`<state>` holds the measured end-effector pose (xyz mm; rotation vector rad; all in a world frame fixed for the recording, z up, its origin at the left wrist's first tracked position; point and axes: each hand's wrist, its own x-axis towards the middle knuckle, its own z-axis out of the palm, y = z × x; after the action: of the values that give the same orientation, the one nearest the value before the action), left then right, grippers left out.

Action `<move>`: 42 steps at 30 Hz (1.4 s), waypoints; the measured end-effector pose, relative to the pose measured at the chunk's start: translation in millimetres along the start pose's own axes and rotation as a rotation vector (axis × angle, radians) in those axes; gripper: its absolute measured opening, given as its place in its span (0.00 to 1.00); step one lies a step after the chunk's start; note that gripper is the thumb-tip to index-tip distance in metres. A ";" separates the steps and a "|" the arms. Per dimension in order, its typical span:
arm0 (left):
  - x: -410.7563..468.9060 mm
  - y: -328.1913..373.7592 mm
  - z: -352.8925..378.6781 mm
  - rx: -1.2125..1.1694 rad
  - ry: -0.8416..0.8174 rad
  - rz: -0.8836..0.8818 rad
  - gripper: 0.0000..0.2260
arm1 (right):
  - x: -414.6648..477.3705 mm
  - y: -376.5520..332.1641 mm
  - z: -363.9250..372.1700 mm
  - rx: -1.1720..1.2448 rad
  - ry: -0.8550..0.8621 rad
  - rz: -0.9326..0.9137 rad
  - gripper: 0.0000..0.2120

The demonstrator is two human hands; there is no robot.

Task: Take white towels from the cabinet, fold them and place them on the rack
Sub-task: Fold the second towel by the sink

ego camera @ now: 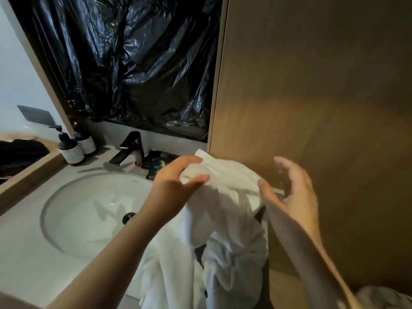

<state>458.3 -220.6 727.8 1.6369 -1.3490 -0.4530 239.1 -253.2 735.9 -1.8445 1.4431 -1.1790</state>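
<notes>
One tall brown wooden cabinet panel [312,108] fills the space right of the round white sink basin [89,208], and a crinkled black plastic sheet [133,63] hangs behind the basin. A pale stone bench [22,253] surrounds the basin. Just right of the basin, in front of the panel, is the large white cloth towel [223,219], held up in the air and draping down past the basin's near edge in loose, unsorted folds. The left hand [176,184] has its grip closed on a bunched wad at the towel's top, thumb and fingers curled round it, above the basin's right rim. The right hand [292,190], farther right of the basin, is spread wide with its thumb at the towel's upper edge and its blurred fingers closed on nothing. The towel looks soft, limp and light, neither slippery nor fragile, and it will sag wherever unsupported. I judge the best hold to be a pinch at two top corners, drawn apart to spread it before folding. A black metal tap [129,148] stands behind the basin, and two dark pump bottles [71,148] stand behind and left of it.
</notes>
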 end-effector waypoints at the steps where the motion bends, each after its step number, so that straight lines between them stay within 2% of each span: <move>1: -7.0 -7.3 4.8 0.011 -0.023 -0.012 0.15 | -13.6 5.3 6.4 0.029 -0.028 -0.036 0.17; 3: -18.2 -15.2 9.4 0.022 -0.048 -0.062 0.18 | -31.6 15.7 19.5 0.042 -0.154 -0.055 0.10; 4: -23.5 -17.3 9.4 -0.016 -0.067 -0.093 0.19 | -36.2 18.7 24.8 0.060 -0.218 -0.026 0.09; 8: -44.5 -22.9 1.2 -0.295 -0.231 -0.165 0.18 | -39.4 20.2 38.5 0.215 -0.349 0.025 0.18; 10: -53.1 -28.3 -4.4 -0.364 -0.291 -0.182 0.17 | -40.2 20.9 43.1 0.279 -0.396 0.011 0.17; 15: -65.0 -37.5 -5.4 -0.333 -0.383 -0.141 0.13 | -37.1 20.0 44.2 0.224 -0.563 -0.042 0.02; 16: -66.2 -39.4 -4.6 -0.315 -0.394 -0.134 0.12 | -36.8 19.9 42.7 0.208 -0.579 -0.060 0.02; 19: -67.0 -47.7 -6.4 -0.175 -0.440 -0.097 0.08 | -33.3 21.8 33.2 0.213 -0.518 -0.122 0.05; 22: -67.1 -51.3 -8.6 0.038 -0.484 -0.039 0.11 | -27.2 20.9 20.1 0.192 -0.442 -0.199 0.05; 26: -60.8 -55.5 -5.7 0.370 -0.413 0.079 0.15 | -20.0 15.8 6.5 0.137 -0.368 -0.280 0.03; 28: -53.8 -54.6 -10.9 0.442 -0.324 0.150 0.12 | -14.8 15.3 -0.5 0.125 -0.320 -0.282 0.03; 30: -44.7 -51.4 -21.3 0.348 -0.228 0.172 0.13 | -6.5 15.2 -8.1 0.083 -0.281 -0.291 0.05; 33: -31.9 -38.9 -32.6 0.100 -0.165 0.102 0.15 | 8.1 11.8 -16.3 0.016 -0.221 -0.355 0.05; 38: 3.3 -3.7 -34.6 0.044 -0.005 0.085 0.11 | 40.5 -5.5 -21.3 -0.026 -0.110 -0.479 0.04; 42: 43.7 46.5 -48.7 0.045 0.120 0.206 0.10 | 74.3 -38.4 -41.9 -0.045 0.005 -0.600 0.06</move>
<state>483.6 -237.8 802.0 1.5167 -1.4278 -0.2009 226.3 -307.2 811.2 -2.3974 0.9380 -1.4204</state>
